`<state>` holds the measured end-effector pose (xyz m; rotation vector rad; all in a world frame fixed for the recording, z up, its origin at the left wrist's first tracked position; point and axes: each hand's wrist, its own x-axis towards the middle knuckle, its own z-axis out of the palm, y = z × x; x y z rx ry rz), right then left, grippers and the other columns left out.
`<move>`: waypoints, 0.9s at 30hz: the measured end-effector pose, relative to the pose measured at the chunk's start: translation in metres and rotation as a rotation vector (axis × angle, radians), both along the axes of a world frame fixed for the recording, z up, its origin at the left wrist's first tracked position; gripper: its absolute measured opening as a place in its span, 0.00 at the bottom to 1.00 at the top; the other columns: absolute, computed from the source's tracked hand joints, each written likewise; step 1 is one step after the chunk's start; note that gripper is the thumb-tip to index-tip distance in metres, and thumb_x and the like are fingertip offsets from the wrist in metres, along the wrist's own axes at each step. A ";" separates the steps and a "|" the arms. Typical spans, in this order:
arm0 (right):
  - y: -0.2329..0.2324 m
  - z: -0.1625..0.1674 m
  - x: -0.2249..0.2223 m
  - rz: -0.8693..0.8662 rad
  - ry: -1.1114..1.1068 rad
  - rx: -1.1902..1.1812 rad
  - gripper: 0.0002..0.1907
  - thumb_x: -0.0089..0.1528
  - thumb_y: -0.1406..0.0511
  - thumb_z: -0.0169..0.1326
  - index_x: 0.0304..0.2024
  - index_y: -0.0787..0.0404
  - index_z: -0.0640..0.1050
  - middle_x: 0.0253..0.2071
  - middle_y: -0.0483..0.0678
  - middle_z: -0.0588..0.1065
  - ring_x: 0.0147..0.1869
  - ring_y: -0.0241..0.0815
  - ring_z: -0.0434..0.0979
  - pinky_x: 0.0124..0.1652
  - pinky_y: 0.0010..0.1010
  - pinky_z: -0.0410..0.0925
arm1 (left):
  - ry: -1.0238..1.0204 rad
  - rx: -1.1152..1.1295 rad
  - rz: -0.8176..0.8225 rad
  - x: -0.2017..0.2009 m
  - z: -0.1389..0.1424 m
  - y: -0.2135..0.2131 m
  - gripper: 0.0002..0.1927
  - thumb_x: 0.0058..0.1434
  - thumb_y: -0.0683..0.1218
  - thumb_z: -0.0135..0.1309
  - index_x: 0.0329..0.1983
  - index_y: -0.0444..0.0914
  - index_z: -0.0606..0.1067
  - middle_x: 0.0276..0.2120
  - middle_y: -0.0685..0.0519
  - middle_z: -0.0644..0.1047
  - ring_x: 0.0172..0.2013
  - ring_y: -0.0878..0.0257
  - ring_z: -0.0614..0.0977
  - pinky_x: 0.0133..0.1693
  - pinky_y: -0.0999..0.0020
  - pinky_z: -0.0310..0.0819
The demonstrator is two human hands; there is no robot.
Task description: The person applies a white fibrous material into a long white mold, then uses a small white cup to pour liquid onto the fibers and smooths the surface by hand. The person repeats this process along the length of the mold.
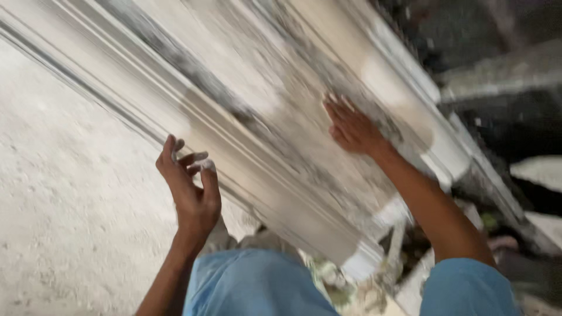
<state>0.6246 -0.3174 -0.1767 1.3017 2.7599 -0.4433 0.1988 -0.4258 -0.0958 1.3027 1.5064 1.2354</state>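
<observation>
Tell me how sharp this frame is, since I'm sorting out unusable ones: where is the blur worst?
Head view: motion blur streaks the long white moulded plaster slab along its length; the left hand and right hand are soft but readable; the dark top-right background is dim and indistinct.

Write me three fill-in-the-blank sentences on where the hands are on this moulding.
1. The right hand lies ____ on the long white moulding.
2. The left hand is at the moulding's ____ edge, fingers curled.
3. The person's trousers are ____ in colour.

Missing words: flat; lower; blue
</observation>
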 end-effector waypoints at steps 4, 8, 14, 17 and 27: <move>-0.091 0.000 0.076 -0.039 0.019 -0.004 0.34 0.75 0.52 0.25 0.77 0.67 0.48 0.80 0.57 0.46 0.84 0.53 0.42 0.78 0.46 0.39 | -0.041 -0.053 -0.047 0.092 0.009 -0.072 0.35 0.71 0.37 0.46 0.78 0.30 0.47 0.66 0.38 0.59 0.55 0.56 0.75 0.51 0.63 0.75; -0.153 0.008 0.133 -0.080 -0.044 -0.020 0.35 0.74 0.51 0.22 0.77 0.67 0.48 0.80 0.57 0.47 0.83 0.54 0.44 0.77 0.46 0.38 | -0.011 -0.049 -0.096 0.149 0.019 -0.106 0.35 0.70 0.36 0.48 0.77 0.31 0.48 0.66 0.38 0.60 0.54 0.55 0.76 0.52 0.62 0.74; -0.215 -0.001 0.171 -0.226 0.065 -0.025 0.39 0.73 0.47 0.20 0.77 0.66 0.46 0.80 0.58 0.47 0.84 0.59 0.44 0.78 0.48 0.39 | -0.005 -0.063 -0.127 0.190 0.026 -0.148 0.36 0.70 0.37 0.48 0.78 0.33 0.48 0.65 0.39 0.59 0.54 0.56 0.76 0.52 0.63 0.75; -0.230 -0.015 0.154 -0.390 0.089 0.026 0.42 0.72 0.45 0.18 0.77 0.69 0.42 0.80 0.65 0.45 0.83 0.65 0.42 0.77 0.51 0.39 | -0.021 -0.087 -0.101 0.199 0.030 -0.159 0.35 0.71 0.38 0.48 0.77 0.33 0.48 0.65 0.39 0.59 0.54 0.56 0.76 0.51 0.63 0.74; -0.244 -0.009 0.110 -0.457 0.092 0.129 0.41 0.74 0.46 0.18 0.75 0.75 0.44 0.79 0.66 0.44 0.83 0.66 0.39 0.77 0.54 0.40 | -0.014 -0.089 -0.019 0.205 0.040 -0.187 0.35 0.71 0.38 0.46 0.78 0.33 0.47 0.66 0.39 0.58 0.54 0.56 0.75 0.51 0.63 0.76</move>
